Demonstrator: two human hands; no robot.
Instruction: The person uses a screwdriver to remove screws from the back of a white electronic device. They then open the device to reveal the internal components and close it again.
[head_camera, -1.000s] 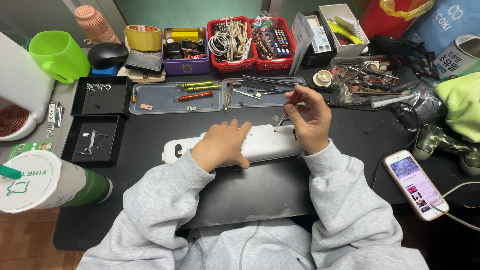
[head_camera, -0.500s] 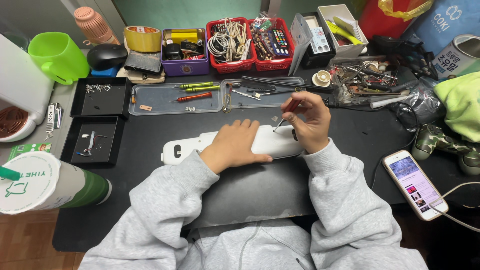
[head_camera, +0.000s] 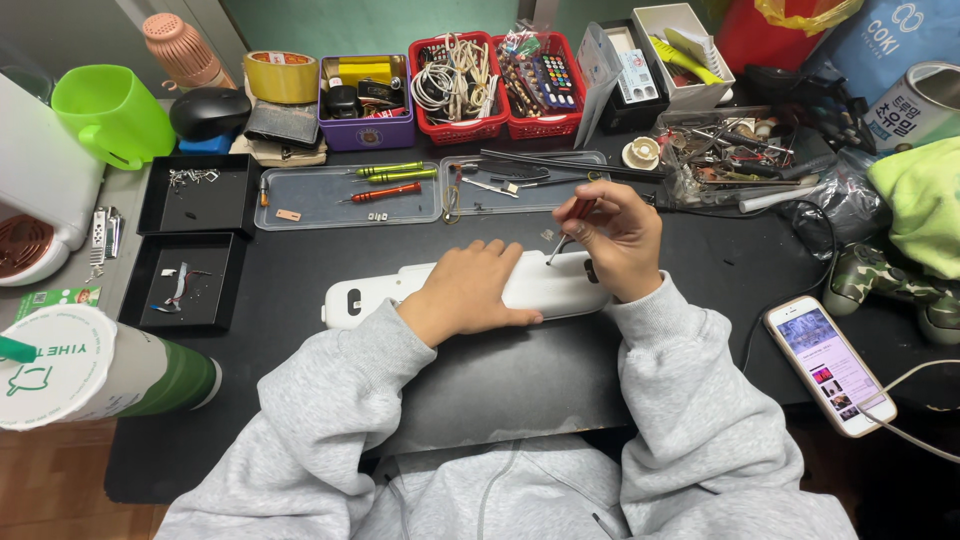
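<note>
left hand (head_camera: 470, 292) flat on white device (head_camera: 540, 285), right hand (head_camera: 615, 238) fingers grasping red-handled screwdriver (head_camera: 568, 228)

Smooth white plastic casing (head_camera: 540, 285) lies on a matt black mat (head_camera: 300, 270) beside clear glossy plastic trays (head_camera: 330, 205).

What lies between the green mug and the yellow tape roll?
In the head view, a black mouse sits between the green mug and the tape roll, with a pink ribbed bottle behind.

A long white plastic device (head_camera: 540, 285) lies flat across my black mat, lengthwise left to right; my red-handled screwdriver (head_camera: 568, 224) stands tilted, tip on its right end.
</note>
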